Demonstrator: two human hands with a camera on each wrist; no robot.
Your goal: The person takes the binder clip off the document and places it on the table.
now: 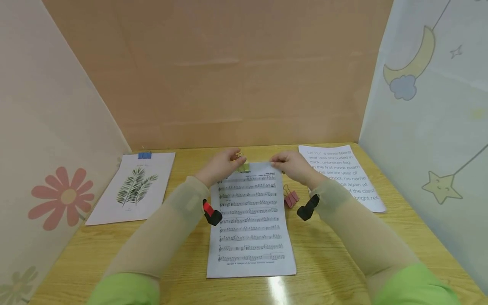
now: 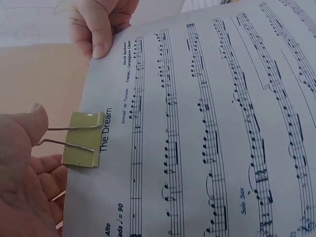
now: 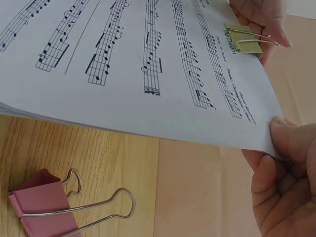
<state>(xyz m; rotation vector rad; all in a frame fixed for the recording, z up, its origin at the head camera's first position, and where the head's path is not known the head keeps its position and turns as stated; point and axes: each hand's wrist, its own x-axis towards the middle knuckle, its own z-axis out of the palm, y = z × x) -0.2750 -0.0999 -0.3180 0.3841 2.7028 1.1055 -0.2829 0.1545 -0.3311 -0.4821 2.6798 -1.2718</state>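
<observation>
A stack of printed sheet music (image 1: 249,220), its title reading "The Dream", lies with its top end raised. A yellow binder clip (image 2: 81,137) grips the top edge beside the title, its wire handle sticking out past the paper. My left hand (image 1: 225,163) holds the clip, thumb over the end of the wire handle and fingers behind the paper; the rear handle is hidden. With thumb and fingers, my right hand (image 1: 292,166) pinches the top right corner of the sheets. Below the right edge, a pink binder clip (image 3: 47,207) rests on the table.
To the left lie sheets with a leaf print (image 1: 137,186), held by a blue binder clip (image 1: 145,155). Text pages (image 1: 339,169) in large print lie at the right, partly behind my right arm. Walls border the wooden table (image 1: 183,254) at the back and both sides.
</observation>
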